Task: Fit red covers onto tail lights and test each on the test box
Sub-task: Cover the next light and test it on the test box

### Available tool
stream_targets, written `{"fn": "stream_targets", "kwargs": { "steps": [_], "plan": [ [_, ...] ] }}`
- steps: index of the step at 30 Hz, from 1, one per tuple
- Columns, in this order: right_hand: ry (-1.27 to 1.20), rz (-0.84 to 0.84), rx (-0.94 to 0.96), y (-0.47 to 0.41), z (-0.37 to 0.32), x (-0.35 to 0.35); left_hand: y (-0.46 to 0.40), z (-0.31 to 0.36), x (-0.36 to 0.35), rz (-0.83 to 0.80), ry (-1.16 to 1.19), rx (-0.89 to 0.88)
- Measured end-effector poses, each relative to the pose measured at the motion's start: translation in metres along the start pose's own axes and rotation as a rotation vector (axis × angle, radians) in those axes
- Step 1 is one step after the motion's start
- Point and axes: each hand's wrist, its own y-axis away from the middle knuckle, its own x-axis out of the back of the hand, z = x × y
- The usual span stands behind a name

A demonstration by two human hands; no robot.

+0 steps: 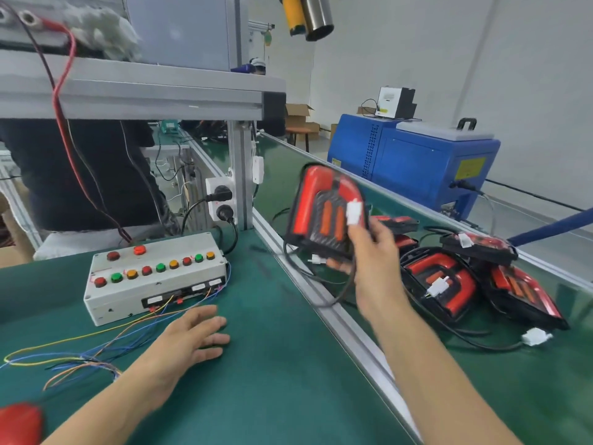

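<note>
My right hand (373,252) grips a red and black tail light (324,210) by its lower right edge and holds it upright above the conveyor rail. A white connector sits at my fingertips and the light's black cable loops down below it. My left hand (189,335) rests flat and open on the green mat, just in front of the grey test box (154,281) with its rows of red, green and orange buttons. Several more tail lights (439,284) lie in a pile on the conveyor to the right. A red cover (19,422) shows at the bottom left corner.
Loose coloured wires (80,351) run from the test box across the mat. An aluminium rail (327,300) divides the mat from the conveyor belt. A shelf frame (144,94) with a post and power sockets (221,200) stands behind. A blue machine (414,159) sits beyond the belt.
</note>
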Motion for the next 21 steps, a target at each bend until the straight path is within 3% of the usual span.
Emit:
{"fn": "stream_targets", "kwargs": {
  "steps": [4, 7, 16, 21],
  "plan": [
    [0.071, 0.223, 0.11, -0.048, -0.033, 0.01, 0.004, -0.002, -0.002, -0.036, -0.083, -0.036],
    [0.134, 0.329, 0.075, -0.076, -0.037, 0.02, 0.007, -0.004, -0.005, -0.059, -0.15, -0.068],
    [0.354, 0.495, -0.003, -0.118, -0.032, 0.028, 0.01, -0.002, -0.006, -0.07, -0.207, -0.075],
    [0.692, 0.49, -0.014, -0.131, -0.032, 0.036, 0.011, 0.0, -0.007, -0.079, -0.233, -0.077]
  ]
}}
